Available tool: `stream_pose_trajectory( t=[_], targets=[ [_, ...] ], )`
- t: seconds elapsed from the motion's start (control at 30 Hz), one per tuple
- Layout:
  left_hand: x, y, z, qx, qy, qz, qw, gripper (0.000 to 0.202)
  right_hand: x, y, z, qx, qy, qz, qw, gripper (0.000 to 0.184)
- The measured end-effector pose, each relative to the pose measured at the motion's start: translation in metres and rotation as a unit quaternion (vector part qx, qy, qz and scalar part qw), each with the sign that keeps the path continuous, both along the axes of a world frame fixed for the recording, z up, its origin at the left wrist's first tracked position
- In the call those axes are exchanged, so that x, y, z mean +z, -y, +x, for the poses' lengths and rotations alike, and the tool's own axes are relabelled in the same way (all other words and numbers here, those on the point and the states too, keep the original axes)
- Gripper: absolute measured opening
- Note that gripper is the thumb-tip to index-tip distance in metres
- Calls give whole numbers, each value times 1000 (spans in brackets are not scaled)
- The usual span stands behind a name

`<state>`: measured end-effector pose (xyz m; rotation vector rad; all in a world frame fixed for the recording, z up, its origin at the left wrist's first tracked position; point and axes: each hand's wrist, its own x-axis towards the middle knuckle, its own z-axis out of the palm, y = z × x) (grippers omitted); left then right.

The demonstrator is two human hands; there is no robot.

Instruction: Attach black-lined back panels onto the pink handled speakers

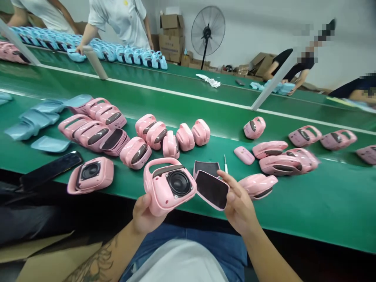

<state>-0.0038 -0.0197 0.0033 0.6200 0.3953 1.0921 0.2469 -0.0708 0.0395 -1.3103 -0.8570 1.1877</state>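
Observation:
My left hand [147, 215] grips a pink portable speaker [160, 192] by its lower left side. Its handle is up, and the round black driver faces me uncovered. In my right hand [239, 203] is a speaker cover [212, 190], pinched at its right edge, with a dark inner face and a pink rim. The cover's left edge is close to the speaker; I cannot tell if they touch. Behind it a second cover [207, 167] lies on the green table, beside a thin screwdriver [225, 164]. Another open pink speaker [91, 174] rests to the left.
Several pink speakers [158, 133] stand across the green table [317, 199], with more on the right. Blue panels [49, 144], stacked pink covers [116, 141] and a dark phone-like slab [53, 170] lie left. Beyond a white rail, co-workers handle blue speakers [141, 56].

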Motion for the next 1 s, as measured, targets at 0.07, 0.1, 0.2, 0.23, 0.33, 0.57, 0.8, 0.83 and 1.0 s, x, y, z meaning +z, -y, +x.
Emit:
stream_pose_trajectory(
  t=[0.07, 0.1, 0.2, 0.23, 0.33, 0.57, 0.8, 0.83, 1.0],
  targets=[
    [-9, 5, -6, -14, 1, -19, 1000, 74, -13, 6, -10, 45, -130, -16, 990, 73],
    [-14, 8, -8, -25, -5, -31, 999, 76, -19, 8, -16, 56, -177, -23, 982, 73],
    [-24, 12, -8, -65, -43, -61, 995, 80, -33, 10, -30, 32, -237, -58, 969, 63],
    [-25, 13, -6, -69, -55, -66, 994, 80, -36, 9, -33, 18, -255, -72, 964, 58],
    [-26, 11, 2, -46, -61, -69, 995, 75, -39, 8, -33, 6, -305, -74, 949, 48],
    [-25, 12, -4, -59, -30, -74, 995, 79, -36, 13, -31, 113, -286, -25, 951, 73],
    [-18, 13, 10, -54, -22, -81, 995, 70, -39, 10, -35, 160, -276, -49, 947, 76],
    [-17, 13, 12, -54, -19, -82, 995, 65, -40, 10, -34, 154, -278, -55, 947, 75],
    [-16, 14, 12, -74, -36, -91, 992, 57, -38, 12, -30, 157, -277, -89, 944, 73]
  ],
)
